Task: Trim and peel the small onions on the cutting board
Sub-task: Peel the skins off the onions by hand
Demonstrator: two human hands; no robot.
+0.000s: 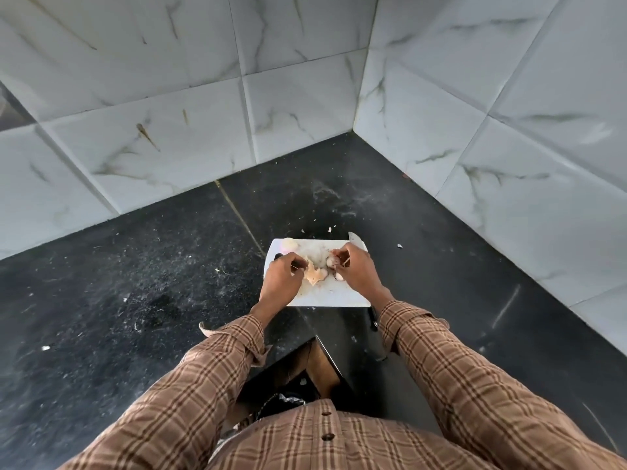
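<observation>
A white cutting board (325, 296) lies on the black counter in front of me. My left hand (283, 278) is over its left side, fingers curled, pinching a piece of papery onion skin (314, 275). Over the right side, my right hand (356, 269) pinches a small onion (334, 261) at its fingertips. Another small onion (339, 275) lies just below it. A pale peeled onion (290, 244) rests at the board's far left corner. A knife blade (354, 237) shows beyond my right hand; whether that hand touches it is hidden.
The black stone counter (152, 283) runs into a corner of white marble-tiled walls (169, 113). Bits of skin are scattered around the board. A dark, handle-like object (373, 318) lies by my right wrist. The counter's inner corner edge (319, 340) is just below the board.
</observation>
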